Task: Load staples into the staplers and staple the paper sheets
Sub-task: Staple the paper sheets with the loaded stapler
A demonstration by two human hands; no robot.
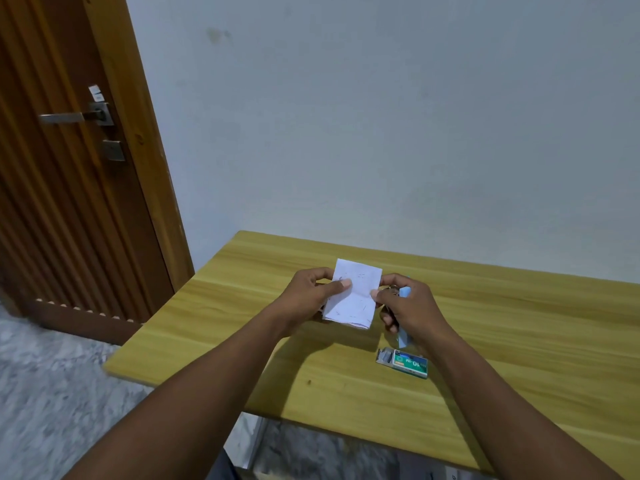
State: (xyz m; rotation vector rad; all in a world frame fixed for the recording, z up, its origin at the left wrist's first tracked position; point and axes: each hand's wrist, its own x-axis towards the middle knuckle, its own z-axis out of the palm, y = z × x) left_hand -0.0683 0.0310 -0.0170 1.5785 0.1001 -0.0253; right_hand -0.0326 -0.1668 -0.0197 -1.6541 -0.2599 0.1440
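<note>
Both hands pinch paper sheets (353, 296) | right hand (405, 306) grips stapler (404, 336)

A wooden table (519, 341) stands near a brown door (69, 188).

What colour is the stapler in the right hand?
Light blue stapler, mostly hidden by the right hand; head view.

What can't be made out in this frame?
- Stapler: head view, mostly hidden by the right hand; only light-blue bits show, so open or loaded cannot be told.
- Paper: faint marks too small to read; sheet count unclear; left hand covers its left edge.
- Staple box: label blurred; staples inside too small to count.
- Table: right side cut off by the frame.
</note>
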